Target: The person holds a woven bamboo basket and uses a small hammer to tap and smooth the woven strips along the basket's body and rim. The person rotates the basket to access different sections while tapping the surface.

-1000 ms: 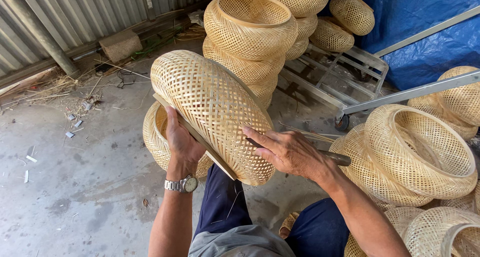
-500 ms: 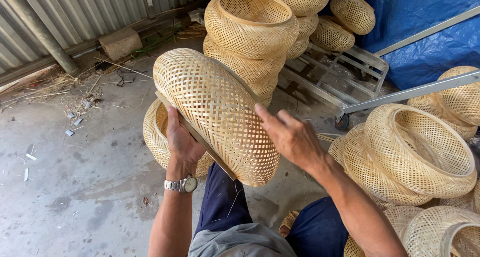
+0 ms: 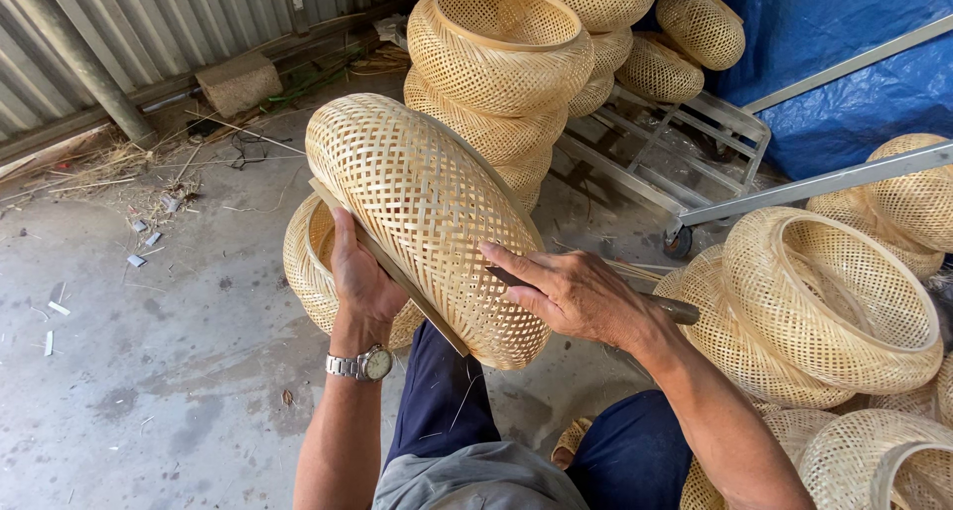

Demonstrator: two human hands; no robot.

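Resting on edge over your knees, the pale domed woven bamboo basket (image 3: 427, 222) stands tilted, its rim turned toward your left side. Behind it rises a tall stack of matching woven baskets (image 3: 496, 73) on the grey concrete floor (image 3: 149, 371). Your right hand (image 3: 576, 293) lies on the weave, fingers spread flat; it seems to pin a dark slim tool (image 3: 665, 306) beneath. Your left hand (image 3: 362, 277) has its fingers clamped on the basket's rim.
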